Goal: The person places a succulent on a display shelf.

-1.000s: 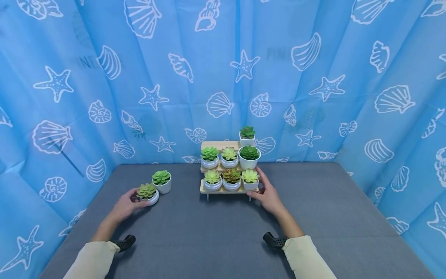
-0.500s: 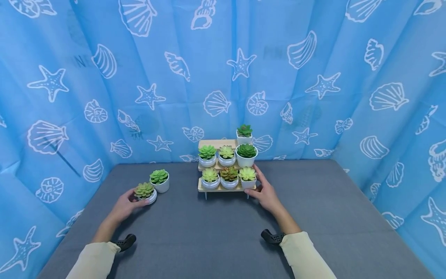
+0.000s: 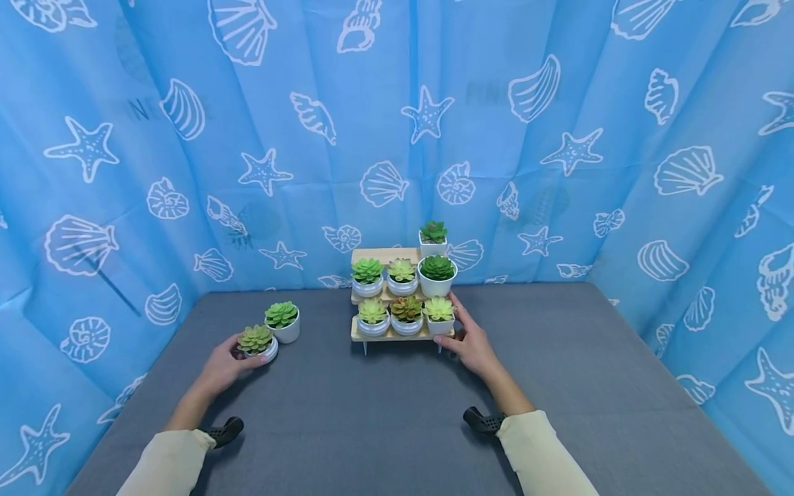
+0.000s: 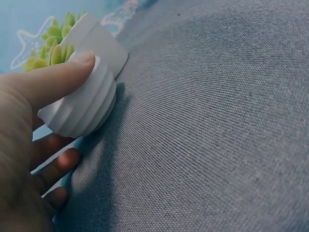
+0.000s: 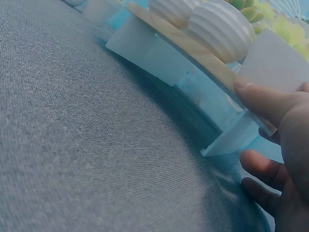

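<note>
My left hand [image 3: 218, 370] pinches a light-green potted succulent [image 3: 256, 339] on the left side of the table. Its ribbed white pot [image 4: 89, 108] sits between thumb and fingers and leans slightly in the left wrist view. Touching or just behind it is another succulent in a smooth white pot [image 3: 287, 334]. At the right front corner of a tiered wooden plant stand [image 3: 397, 335], my right hand [image 3: 476, 350] grips the lowest board, thumb on its front edge. Beside that thumb stands a square white pot [image 5: 270, 63] with a yellow-green succulent; some fingers are hidden behind the stand.
Succulents in ribbed pots and a dark-green one in a round pot [image 3: 437, 279] fill the lower two tiers. A small square-potted succulent [image 3: 433, 246] stands at the top tier's right end. A blue shell-patterned curtain [image 3: 397, 124] borders the grey table [image 3: 360, 427].
The head view has shifted slightly, so everything appears a little further left and up. Both hands keep the same hold on their things.
</note>
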A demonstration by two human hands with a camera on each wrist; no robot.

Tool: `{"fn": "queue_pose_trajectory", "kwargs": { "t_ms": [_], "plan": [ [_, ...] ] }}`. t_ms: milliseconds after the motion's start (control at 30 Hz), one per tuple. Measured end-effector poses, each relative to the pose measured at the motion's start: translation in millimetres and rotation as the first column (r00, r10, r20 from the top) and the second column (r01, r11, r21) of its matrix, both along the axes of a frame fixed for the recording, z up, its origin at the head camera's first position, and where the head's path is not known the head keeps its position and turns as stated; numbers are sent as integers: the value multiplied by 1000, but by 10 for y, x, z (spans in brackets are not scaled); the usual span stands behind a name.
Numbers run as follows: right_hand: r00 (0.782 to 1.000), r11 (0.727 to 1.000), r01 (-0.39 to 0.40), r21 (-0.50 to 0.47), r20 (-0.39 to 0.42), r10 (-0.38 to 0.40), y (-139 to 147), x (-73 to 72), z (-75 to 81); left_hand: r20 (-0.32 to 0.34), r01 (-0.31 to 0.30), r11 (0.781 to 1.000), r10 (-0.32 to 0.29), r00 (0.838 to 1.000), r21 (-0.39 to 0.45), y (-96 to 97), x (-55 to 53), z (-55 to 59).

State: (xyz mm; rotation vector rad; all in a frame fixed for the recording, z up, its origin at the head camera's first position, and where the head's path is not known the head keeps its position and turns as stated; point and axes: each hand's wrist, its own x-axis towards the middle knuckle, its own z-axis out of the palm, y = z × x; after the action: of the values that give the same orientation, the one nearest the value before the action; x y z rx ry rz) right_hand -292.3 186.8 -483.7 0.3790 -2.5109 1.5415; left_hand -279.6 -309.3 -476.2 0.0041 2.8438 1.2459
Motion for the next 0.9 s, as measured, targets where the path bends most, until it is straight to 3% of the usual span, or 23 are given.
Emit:
{"fn": "queue_pose_trajectory", "kwargs": {
  "t_ms": [200, 567, 900],
  "plan": [
    [1000, 1000, -13, -3, -25, 13, 12, -25, -24, -5, -12, 1000, 12, 1000, -19, -17, -17, 14],
    [1000, 1000, -13, -12, -2, 13, -2, -8, 16, 24, -47, 998, 48, 999, -50, -111, -46, 111],
    [999, 998, -49, -28, -8, 48, -69, 204, 328, 57, -105, 993, 108, 993, -57, -144, -63, 234]
  ]
}}
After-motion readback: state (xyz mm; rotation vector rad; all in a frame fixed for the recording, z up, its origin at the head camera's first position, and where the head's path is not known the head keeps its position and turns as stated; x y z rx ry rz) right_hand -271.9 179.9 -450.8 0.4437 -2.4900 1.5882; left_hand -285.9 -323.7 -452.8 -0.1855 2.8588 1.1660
